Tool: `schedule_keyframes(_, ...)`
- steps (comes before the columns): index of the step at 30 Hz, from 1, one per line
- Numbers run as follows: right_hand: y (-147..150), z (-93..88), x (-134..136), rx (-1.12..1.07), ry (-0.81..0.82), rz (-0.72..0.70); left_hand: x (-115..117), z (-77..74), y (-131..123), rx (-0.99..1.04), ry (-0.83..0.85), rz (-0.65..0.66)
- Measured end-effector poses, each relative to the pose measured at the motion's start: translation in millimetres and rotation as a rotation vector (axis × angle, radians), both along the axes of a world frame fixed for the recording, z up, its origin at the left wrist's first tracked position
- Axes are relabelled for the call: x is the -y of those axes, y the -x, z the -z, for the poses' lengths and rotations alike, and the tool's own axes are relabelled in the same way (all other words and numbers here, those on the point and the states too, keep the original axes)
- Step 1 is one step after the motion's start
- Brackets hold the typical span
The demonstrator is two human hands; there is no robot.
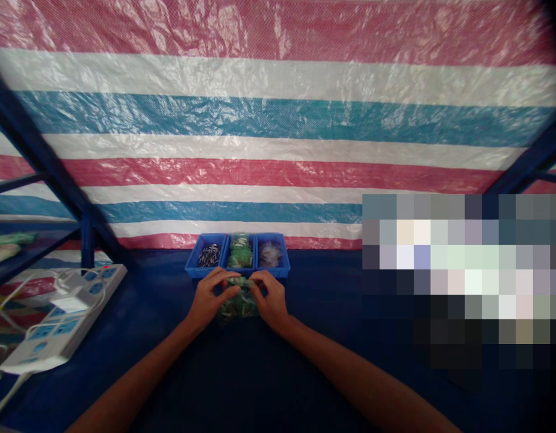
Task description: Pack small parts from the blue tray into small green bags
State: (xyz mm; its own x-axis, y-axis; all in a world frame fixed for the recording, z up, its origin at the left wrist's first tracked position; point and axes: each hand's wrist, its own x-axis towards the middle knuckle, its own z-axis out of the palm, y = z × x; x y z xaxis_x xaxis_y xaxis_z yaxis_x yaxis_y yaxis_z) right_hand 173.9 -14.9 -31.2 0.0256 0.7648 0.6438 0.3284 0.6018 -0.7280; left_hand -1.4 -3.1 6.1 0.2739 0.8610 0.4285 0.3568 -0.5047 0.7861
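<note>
The left hand (209, 299) and right hand (271, 300) are clamped on a clear bag (230, 316) of green pieces (242, 304), resting on the blue tabletop (314, 367), just in front of a three-section blue tray (237, 255).

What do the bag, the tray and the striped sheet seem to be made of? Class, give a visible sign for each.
Bag: thin clear plastic, glossy, judging by its crinkles and glints. Tray: probably moulded blue plastic, with clean, even walls. Striped sheet: woven plastic tarpaulin, slightly shiny, showing a fine weave and creases.
</note>
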Motion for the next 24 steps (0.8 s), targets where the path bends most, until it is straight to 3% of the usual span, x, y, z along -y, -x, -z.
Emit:
schedule_keyframes(3, 0.5, 3.1, 0.9, 0.007, 0.025, 0.013, -0.4, -2.7, -1.2, -0.029, -0.039, -0.016)
schedule_keyframes(9, 1.7, 5.4, 0.9, -0.048, 0.022, 0.01, 0.5, 2.5, -2.5, 0.048, 0.113, 0.02)
schedule_keyframes(13, 1.7, 5.7, -0.3, -0.098, 0.012, 0.056, 0.7, 0.1, -2.8, -0.046, 0.105, 0.119)
schedule_keyframes(15, 0.9, 6.0, -0.5, -0.128, 0.026, 0.077, -0.6, -1.1, -2.6, -0.054, 0.102, 0.099)
schedule_keyframes(20, -0.9, 5.4, 0.1, -0.071, -0.013, 0.004, -7.2, 1.8, 0.2, 0.075, 0.204, -0.022)
schedule_keyframes(24, 0.3, 4.4, -0.6, 0.013, -0.067, -0.007, -9.9, 4.2, 0.1, 0.239, 0.293, 0.007)
